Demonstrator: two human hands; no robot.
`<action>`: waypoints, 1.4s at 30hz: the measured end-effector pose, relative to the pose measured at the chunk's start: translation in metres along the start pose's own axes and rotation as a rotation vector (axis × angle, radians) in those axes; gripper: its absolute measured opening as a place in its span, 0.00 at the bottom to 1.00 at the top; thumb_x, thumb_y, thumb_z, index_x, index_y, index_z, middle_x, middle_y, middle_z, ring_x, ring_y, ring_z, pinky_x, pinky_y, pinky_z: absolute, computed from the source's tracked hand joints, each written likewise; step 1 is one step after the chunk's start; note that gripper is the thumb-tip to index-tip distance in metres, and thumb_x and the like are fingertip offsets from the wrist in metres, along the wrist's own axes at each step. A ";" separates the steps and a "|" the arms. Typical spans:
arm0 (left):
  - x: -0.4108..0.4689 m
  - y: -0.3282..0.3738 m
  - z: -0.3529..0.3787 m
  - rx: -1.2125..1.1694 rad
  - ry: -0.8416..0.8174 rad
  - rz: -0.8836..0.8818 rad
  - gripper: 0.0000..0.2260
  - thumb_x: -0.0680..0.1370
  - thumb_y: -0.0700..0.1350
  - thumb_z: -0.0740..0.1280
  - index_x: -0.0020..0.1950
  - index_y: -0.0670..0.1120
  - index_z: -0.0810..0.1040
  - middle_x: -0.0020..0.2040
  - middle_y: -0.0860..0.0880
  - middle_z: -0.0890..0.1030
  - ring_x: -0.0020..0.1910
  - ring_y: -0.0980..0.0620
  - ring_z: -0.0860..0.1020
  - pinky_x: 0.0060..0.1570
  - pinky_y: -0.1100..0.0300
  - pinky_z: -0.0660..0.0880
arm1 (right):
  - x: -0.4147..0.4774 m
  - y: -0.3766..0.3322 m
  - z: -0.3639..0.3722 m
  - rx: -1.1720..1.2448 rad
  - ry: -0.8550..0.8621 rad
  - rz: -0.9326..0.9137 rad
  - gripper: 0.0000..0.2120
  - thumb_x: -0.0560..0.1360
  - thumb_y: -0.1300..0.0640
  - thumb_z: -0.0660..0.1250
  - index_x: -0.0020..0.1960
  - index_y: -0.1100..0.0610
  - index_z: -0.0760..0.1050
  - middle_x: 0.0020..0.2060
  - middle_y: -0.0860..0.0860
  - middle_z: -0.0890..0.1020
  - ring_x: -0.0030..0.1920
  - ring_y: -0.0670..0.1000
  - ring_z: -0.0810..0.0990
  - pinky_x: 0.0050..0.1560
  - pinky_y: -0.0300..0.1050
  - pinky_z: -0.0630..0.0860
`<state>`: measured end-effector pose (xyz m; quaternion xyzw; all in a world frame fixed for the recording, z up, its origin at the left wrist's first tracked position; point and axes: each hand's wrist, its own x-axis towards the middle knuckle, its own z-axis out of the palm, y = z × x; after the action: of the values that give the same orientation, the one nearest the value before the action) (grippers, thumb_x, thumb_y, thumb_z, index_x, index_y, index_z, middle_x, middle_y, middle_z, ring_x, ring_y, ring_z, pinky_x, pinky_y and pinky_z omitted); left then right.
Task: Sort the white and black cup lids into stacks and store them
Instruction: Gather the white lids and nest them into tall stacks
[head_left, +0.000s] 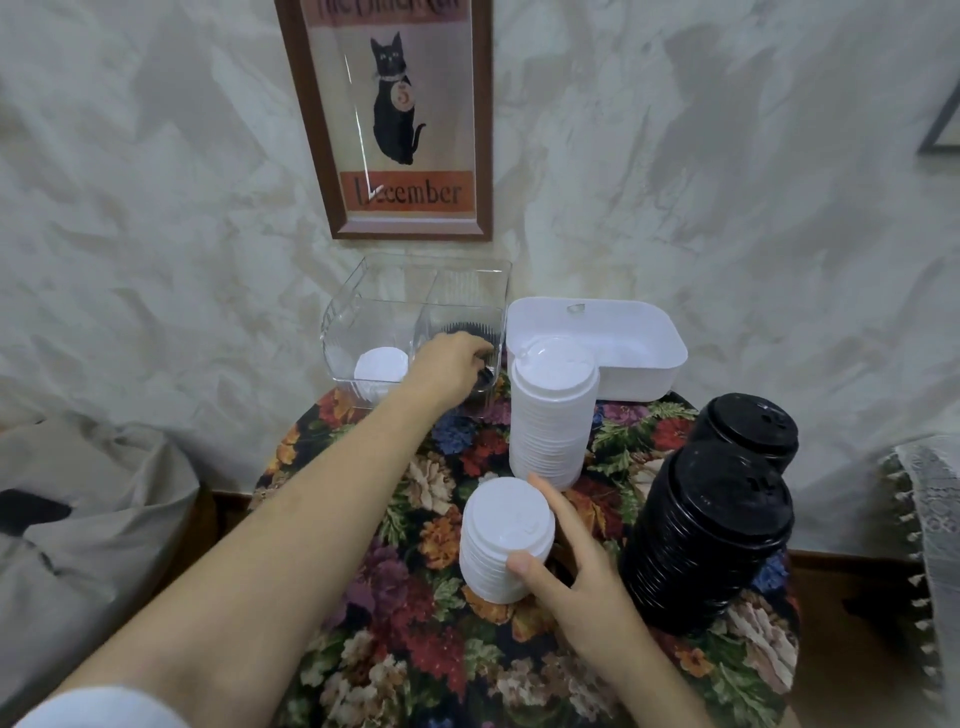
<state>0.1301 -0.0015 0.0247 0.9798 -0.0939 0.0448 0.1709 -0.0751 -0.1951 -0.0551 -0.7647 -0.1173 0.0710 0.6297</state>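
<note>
A white stack (506, 540) is gripped by the right hand (566, 577); black lids (484, 375) are held in a clear bin (332, 332) by the left hand (449, 364).

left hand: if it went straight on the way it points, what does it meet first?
Most likely the black lids in the right compartment of the clear bin: the left hand points into it, fingertips close to them. Depth is unclear, so they may already touch.
</note>
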 end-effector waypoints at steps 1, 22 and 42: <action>0.009 -0.004 0.001 0.026 -0.051 -0.037 0.15 0.83 0.40 0.65 0.69 0.44 0.80 0.66 0.42 0.82 0.64 0.38 0.78 0.61 0.51 0.74 | 0.001 0.002 -0.001 0.001 -0.005 0.006 0.31 0.76 0.41 0.72 0.73 0.24 0.62 0.68 0.20 0.66 0.70 0.26 0.63 0.69 0.32 0.64; 0.012 -0.005 -0.002 -0.108 0.158 -0.246 0.19 0.80 0.32 0.63 0.69 0.42 0.81 0.68 0.41 0.81 0.66 0.39 0.78 0.64 0.49 0.74 | 0.003 0.001 -0.004 0.015 -0.026 0.000 0.30 0.76 0.41 0.73 0.69 0.21 0.62 0.70 0.24 0.68 0.71 0.30 0.66 0.68 0.34 0.67; -0.181 0.014 -0.011 -0.778 0.219 -0.061 0.06 0.81 0.57 0.69 0.57 0.60 0.81 0.45 0.60 0.78 0.39 0.62 0.75 0.46 0.57 0.77 | -0.001 -0.009 -0.002 -0.054 0.032 -0.065 0.34 0.75 0.38 0.71 0.77 0.32 0.61 0.72 0.25 0.66 0.72 0.29 0.64 0.66 0.29 0.65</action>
<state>-0.0502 0.0198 0.0182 0.8337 -0.0560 0.1050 0.5392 -0.0762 -0.1954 -0.0462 -0.7783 -0.1339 0.0348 0.6125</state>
